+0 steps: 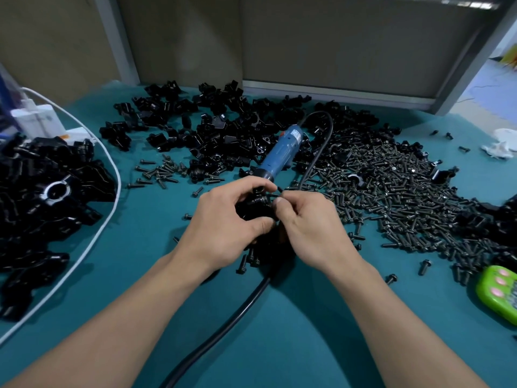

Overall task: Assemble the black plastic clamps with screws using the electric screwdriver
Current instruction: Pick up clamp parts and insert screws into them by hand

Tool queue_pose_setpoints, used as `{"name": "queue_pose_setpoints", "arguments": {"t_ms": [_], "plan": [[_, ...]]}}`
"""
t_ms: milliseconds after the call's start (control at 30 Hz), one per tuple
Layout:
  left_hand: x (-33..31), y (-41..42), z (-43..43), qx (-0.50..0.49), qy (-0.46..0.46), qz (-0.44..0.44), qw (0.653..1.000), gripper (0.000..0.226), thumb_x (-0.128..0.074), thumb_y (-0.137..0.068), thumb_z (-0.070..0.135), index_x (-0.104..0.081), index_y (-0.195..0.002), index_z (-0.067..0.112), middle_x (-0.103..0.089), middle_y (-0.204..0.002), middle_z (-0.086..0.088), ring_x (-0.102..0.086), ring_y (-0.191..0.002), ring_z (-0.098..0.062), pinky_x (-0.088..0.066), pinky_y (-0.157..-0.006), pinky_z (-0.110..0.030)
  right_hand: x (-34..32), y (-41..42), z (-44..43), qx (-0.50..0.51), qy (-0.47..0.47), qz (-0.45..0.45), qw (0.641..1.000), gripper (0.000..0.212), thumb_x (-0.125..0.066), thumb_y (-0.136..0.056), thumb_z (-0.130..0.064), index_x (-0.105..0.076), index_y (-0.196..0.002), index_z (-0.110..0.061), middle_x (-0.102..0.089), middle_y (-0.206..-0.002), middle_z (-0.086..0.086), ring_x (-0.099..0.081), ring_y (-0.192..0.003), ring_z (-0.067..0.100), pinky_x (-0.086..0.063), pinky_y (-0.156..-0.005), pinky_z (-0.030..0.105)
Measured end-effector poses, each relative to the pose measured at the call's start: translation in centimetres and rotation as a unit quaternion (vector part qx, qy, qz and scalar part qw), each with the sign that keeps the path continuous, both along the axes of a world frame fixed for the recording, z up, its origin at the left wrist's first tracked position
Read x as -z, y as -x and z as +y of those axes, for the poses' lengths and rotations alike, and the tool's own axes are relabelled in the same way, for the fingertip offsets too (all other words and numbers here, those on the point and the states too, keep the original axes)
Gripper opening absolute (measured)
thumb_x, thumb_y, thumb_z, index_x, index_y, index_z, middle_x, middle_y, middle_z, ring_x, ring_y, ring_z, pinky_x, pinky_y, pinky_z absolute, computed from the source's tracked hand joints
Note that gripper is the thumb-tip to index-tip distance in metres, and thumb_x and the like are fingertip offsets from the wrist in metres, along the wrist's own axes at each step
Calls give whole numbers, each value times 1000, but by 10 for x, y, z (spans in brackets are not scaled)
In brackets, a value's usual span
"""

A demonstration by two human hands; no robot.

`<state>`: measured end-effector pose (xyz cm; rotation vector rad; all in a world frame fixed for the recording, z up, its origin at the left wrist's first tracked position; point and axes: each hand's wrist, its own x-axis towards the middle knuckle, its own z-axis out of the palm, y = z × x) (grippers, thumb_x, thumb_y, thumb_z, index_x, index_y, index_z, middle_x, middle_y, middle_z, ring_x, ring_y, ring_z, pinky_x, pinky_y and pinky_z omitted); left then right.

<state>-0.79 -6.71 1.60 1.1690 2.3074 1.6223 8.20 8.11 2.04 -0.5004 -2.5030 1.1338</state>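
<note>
Teal matting (279, 317) is carrying the work, where the left hand (223, 228) is gripping a seemingly light, stiff black plastic clamp (256, 205) by its body while the right hand (307, 228) is pinching a small, easily dropped screw (279, 189) against it, the electric screwdriver (282, 149) lying just beyond both hands.

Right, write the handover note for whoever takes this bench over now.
Left hand grips a black clamp; right hand pinches what looks like a screw at its top.
Electric screwdriver lies behind the hands, unheld; screw pile to the right, loose clamp parts behind.
Done: screw at the clamp, not driven.
Left: drive it, then work through the heap.
</note>
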Motion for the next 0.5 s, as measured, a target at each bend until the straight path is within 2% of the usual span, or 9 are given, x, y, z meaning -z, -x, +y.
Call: {"name": "queue_pose_setpoints", "arguments": {"t_ms": [100, 267, 333, 400, 467, 500], "plan": [[-2, 0, 1, -12, 6, 22, 1000, 52, -90, -74, 16, -68, -104, 53, -67, -94, 40, -65, -87, 13, -43, -71, 1, -1, 0, 4, -18, 44, 20, 999, 23, -59, -99, -15, -71, -83, -25, -60, -51, -15, -52, -46, 3, -38, -50, 17], [1, 4, -1, -18, 8, 23, 1000, 54, -90, -75, 17, -65, -99, 58, -66, -93, 41, -64, -85, 12, -42, -68, 0, -4, 5, 1, -2, 67, -15, 998, 21, -63, -99, -14, -76, -83, -20, -60, -51, -8, -46, -42, 4, -37, -47, 21], [0, 6, 1, -42, -9, 22, 999, 48, -89, -76, 17, -66, -102, 51, -68, -94, 35, -65, -86, 8, -46, -71, -4, -12, 11, -1, 43, 39, -5, 998, 20, -65, -97, -21, -76, -80, -24, -67, -54, -8, -56, -46, 8, -44, -48, 22], [-4, 13, -2, -90, -34, 25, 995, 45, -87, -78, 20, -65, -106, 48, -69, -95, 30, -67, -83, 3, -50, -72, -12, -26, 21, -5, 86, 15, -7, 996, 19, -65, -96, -34, -76, -84, -26, -72, -62, -7, -67, -55, 11, -57, -60, 29], [-6, 22, -6, -147, -60, 6, 987, 40, -84, -81, 24, -62, -104, 48, -68, -93, 29, -67, -73, -3, -52, -65, -18, -40, 35, -8, 119, 46, -43, 991, 35, -63, -97, -47, -75, -88, -15, -75, -68, 2, -73, -59, 19, -62, -69, 38], [-5, 27, -9, -174, -75, -13, 982, 37, -83, -82, 25, -61, -102, 47, -67, -91, 28, -66, -68, -6, -52, -61, -21, -45, 43, -9, 133, 50, -81, 987, 48, -60, -97, -55, -73, -89, -9, -75, -69, 7, -74, -59, 23, -63, -69, 39]]}}
